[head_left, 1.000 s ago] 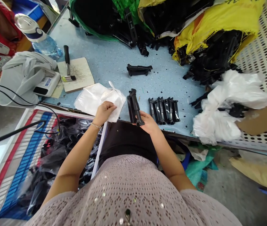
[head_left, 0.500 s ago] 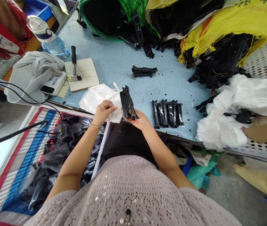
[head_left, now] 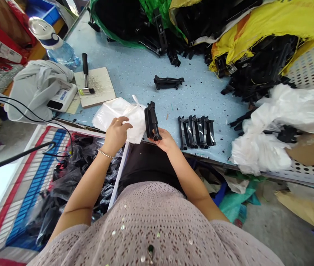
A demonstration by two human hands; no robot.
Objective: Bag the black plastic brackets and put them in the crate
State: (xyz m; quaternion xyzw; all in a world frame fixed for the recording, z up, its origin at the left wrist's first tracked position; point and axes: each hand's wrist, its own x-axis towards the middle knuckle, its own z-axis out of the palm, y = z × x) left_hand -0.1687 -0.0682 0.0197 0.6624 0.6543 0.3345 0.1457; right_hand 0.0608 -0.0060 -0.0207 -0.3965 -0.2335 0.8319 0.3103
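Note:
My right hand (head_left: 165,141) grips the lower end of a long black slotted plastic part (head_left: 152,120), which may be two pieces side by side, held near the table's front edge. To its left, my left hand (head_left: 116,136) is over a stack of thin white plastic bags (head_left: 135,123), fingers apart and nothing visible in them. Several similar black parts (head_left: 197,132) stand in a row to the right of my right hand. Farther back, another black part (head_left: 169,82) lies on its own on the blue speckled table (head_left: 135,79).
A hammer (head_left: 85,74) rests on a pale board (head_left: 101,83), near a white digital device (head_left: 62,98) and a water bottle (head_left: 60,51). Green (head_left: 112,35) and yellow sacks (head_left: 273,24) spill black parts at the back. Crumpled white bags (head_left: 268,136) lie at right.
My left hand has moved slightly left and its fingers have parted from a pinch. The black part in my right hand has turned a little and looks narrower.

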